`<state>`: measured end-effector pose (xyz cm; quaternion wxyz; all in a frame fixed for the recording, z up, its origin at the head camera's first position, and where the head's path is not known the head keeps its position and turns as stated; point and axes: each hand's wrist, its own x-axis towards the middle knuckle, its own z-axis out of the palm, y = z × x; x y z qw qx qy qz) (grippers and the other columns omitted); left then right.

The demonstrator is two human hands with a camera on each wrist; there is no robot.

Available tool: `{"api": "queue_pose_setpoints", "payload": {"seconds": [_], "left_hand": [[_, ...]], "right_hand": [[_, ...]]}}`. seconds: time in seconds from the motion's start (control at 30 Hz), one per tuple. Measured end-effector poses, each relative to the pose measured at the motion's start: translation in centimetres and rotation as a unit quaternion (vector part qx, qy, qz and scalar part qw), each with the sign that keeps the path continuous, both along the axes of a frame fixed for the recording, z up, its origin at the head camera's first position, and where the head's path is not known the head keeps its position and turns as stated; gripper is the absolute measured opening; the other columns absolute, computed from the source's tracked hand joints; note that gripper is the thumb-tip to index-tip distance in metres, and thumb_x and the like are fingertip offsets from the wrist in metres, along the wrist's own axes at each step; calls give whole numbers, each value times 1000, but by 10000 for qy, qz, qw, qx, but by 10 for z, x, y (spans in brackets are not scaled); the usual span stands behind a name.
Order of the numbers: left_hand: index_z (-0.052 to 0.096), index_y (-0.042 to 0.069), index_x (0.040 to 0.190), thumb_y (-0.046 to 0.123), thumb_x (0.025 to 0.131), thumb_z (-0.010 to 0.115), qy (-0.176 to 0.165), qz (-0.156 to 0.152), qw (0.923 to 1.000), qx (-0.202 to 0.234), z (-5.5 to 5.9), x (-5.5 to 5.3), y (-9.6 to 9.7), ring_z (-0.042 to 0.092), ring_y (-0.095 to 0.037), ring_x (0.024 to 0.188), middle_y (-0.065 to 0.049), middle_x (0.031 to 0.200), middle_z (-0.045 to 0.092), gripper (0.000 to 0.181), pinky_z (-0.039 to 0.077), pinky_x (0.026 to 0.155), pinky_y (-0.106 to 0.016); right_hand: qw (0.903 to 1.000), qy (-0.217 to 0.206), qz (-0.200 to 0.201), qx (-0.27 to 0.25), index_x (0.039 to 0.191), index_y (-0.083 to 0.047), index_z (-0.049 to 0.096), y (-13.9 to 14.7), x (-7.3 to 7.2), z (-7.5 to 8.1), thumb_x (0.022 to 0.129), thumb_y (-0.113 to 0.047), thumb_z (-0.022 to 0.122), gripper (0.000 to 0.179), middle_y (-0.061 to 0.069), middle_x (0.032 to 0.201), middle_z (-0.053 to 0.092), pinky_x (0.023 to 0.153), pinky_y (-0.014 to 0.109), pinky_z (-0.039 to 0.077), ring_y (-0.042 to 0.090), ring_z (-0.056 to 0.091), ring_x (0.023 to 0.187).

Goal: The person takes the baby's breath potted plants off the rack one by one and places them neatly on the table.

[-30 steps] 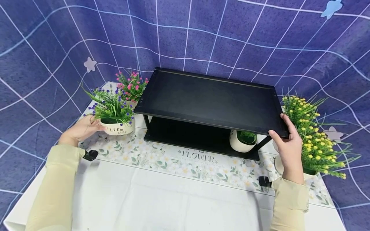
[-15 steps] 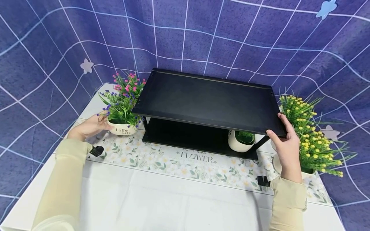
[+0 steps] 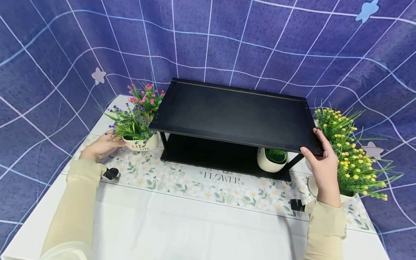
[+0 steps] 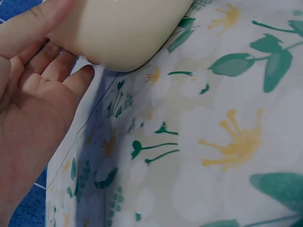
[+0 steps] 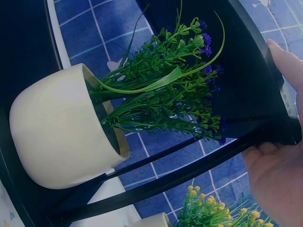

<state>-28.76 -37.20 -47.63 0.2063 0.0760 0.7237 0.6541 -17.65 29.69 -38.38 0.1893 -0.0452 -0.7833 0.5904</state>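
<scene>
My left hand point(image 3: 104, 146) grips a cream pot of artificial purple flowers point(image 3: 141, 143) by its left side, thumb at the front. "Life" is lettered on the pot's face, and it stands right by the left end of a black two-tier shelf point(image 3: 232, 115). Low in the left wrist view's top edge, the pot's rounded bottom point(image 4: 120, 38) meets the floral cloth. Around the shelf's front right corner, my right hand point(image 3: 326, 164) holds the top board, thumb on the front edge. On the lower tier below sits another cream pot point(image 5: 61, 127) with purple flowers point(image 5: 208, 71).
Behind the left pot stands a pink-flowered plant point(image 3: 147, 96). Tall yellow-flowered plants point(image 3: 352, 159) crowd the right side, close to my right wrist. A floral runner point(image 3: 195, 184) lies on the white table point(image 3: 182, 227), with a blue gridded curtain point(image 3: 227, 47) behind.
My left hand has shifted right with the purple-flowered pot, bringing it closer to the shelf, and the pot has turned slightly. My right hand keeps its hold on the shelf corner.
</scene>
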Motion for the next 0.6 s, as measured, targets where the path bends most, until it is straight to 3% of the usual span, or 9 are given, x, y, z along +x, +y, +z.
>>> {"api": "queue_pose_setpoints", "payload": {"seconds": [0.03, 0.1, 0.13, 0.2, 0.27, 0.37, 0.43, 0.53, 0.6], "left_hand": [[39, 0, 144, -7, 94, 50, 98, 17, 9999, 81, -2, 1, -1, 28, -11, 146, -8, 155, 37, 52, 10, 122, -38], [61, 11, 110, -6, 94, 52, 126, 265, 9994, 181, -5, 3, -1, 43, -4, 135, 0, 141, 53, 25, 21, 121, -31], [59, 11, 108, -6, 93, 54, 171, 397, 9989, 178, -6, 4, 0, 41, -6, 137, -2, 142, 51, 23, 29, 117, -23], [54, 16, 119, -2, 94, 55, 288, 522, 9980, 186, -9, 6, 1, 25, -3, 146, 4, 155, 35, 31, 26, 116, -16], [55, 19, 96, -3, 94, 55, 493, 716, 9956, 357, -14, 7, 3, 41, 3, 134, 12, 135, 54, 22, 35, 109, -13], [57, 22, 113, -7, 94, 52, 836, 686, 9922, 625, -20, 8, 7, 42, 12, 129, 21, 129, 55, 34, 37, 105, -9], [58, 21, 106, -7, 93, 54, 877, 842, 9899, 734, -23, 8, 11, 53, 8, 110, 19, 107, 60, 31, 45, 92, -7], [51, 20, 94, 1, 91, 63, 716, 1289, 9881, 439, -24, 8, 17, 52, 4, 92, 15, 87, 50, 22, 46, 80, -8], [52, 19, 102, 9, 91, 66, 619, 1594, 9852, 66, -23, 8, 19, 53, 1, 102, 7, 98, 55, 21, 46, 79, -6]], "right_hand": [[10000, 12, 12, -45, 150, -17, 37, 0, 0, 0, 91, -6, 65, 66, -5, 155, 39, 86, 2, 44, 7, 40, 139], [10000, 26, 16, -76, 150, -17, 37, -1, 0, 1, 91, -5, 65, 66, -5, 155, 39, 86, 2, 44, 7, 41, 139], [9999, 41, 24, -110, 150, -17, 38, -1, 0, 0, 91, -5, 65, 66, -4, 154, 39, 86, 2, 44, 7, 41, 139], [9998, 61, 40, -174, 149, -17, 38, -1, 0, 0, 90, -4, 65, 66, -4, 154, 39, 86, 3, 44, 7, 41, 139], [9997, 74, 55, -219, 149, -17, 38, -1, 0, 0, 90, -4, 65, 66, -4, 154, 39, 87, 3, 44, 7, 41, 139], [9990, 157, 88, -414, 149, -15, 39, -2, 0, 0, 90, -2, 65, 66, -2, 154, 40, 89, 3, 44, 9, 40, 140], [9982, 213, 103, -546, 149, -13, 39, -2, 0, 1, 89, -1, 65, 66, -1, 154, 40, 90, 3, 43, 10, 40, 140], [9975, 255, 113, -653, 148, -12, 40, -3, 0, 1, 89, 0, 65, 66, 0, 153, 41, 92, 3, 43, 11, 40, 140], [9974, 235, 127, -667, 148, -12, 39, -4, 0, 1, 89, 0, 65, 66, 0, 154, 41, 92, 3, 43, 10, 40, 140]]}}
